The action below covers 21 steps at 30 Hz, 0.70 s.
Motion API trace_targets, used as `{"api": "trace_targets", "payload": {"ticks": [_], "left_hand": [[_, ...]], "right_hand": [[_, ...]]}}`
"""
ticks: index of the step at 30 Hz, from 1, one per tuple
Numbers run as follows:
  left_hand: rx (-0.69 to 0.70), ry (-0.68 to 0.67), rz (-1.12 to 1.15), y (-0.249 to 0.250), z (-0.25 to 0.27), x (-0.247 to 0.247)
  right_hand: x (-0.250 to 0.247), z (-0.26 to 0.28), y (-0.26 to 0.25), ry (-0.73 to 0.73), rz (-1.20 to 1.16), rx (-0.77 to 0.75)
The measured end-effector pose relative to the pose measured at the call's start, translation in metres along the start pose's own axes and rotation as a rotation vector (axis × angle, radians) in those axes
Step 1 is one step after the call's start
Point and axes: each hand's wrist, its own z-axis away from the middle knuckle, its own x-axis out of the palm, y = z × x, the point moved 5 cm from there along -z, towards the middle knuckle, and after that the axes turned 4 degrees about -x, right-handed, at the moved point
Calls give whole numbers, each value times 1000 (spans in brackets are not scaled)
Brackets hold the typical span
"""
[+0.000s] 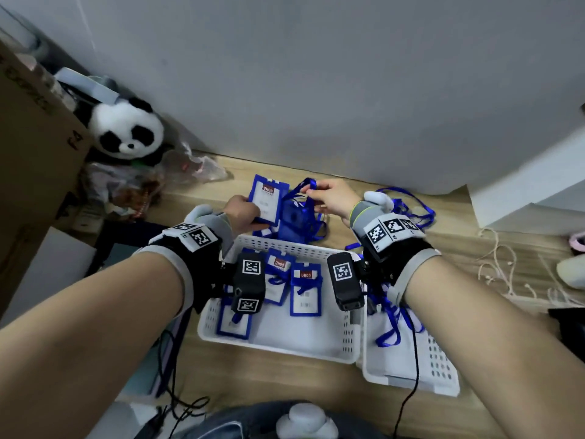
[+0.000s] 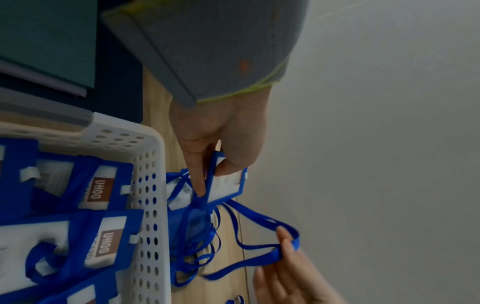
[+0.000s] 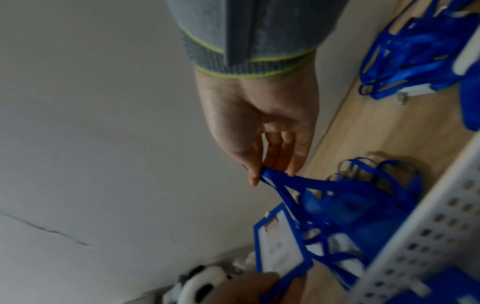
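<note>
My left hand (image 1: 242, 212) (image 2: 207, 176) pinches the lower edge of a blue badge holder (image 1: 267, 199) (image 2: 228, 185) (image 3: 280, 248) with a white card and a red label, lifted upright behind the white baskets. My right hand (image 1: 329, 198) (image 3: 262, 170) pinches the folded loop of its blue lanyard (image 1: 308, 186) (image 2: 262, 253) (image 3: 291, 183) between thumb and fingers, a little to the right of the holder. Under them a pile of blue holders and lanyards (image 1: 296, 221) (image 3: 350, 207) lies on the wooden table.
A white perforated basket (image 1: 278, 346) (image 2: 148, 185) in front holds several blue badge holders. A second white basket (image 1: 411, 369) to its right holds blue lanyards. More lanyards (image 1: 411, 207) (image 3: 415, 49) lie at the back right. A panda plush (image 1: 126, 129) and a cardboard box (image 1: 34, 128) stand at left, a grey wall behind.
</note>
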Motion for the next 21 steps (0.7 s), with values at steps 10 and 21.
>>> {"api": "trace_targets", "payload": {"ticks": [10,21], "left_hand": [[-129,-54,-3,-13,-45,17],[-77,102,-183,-10,-49,9]], "right_hand": [[14,-43,69,11,-38,259],[-9,-30,71,96,183,304]]}}
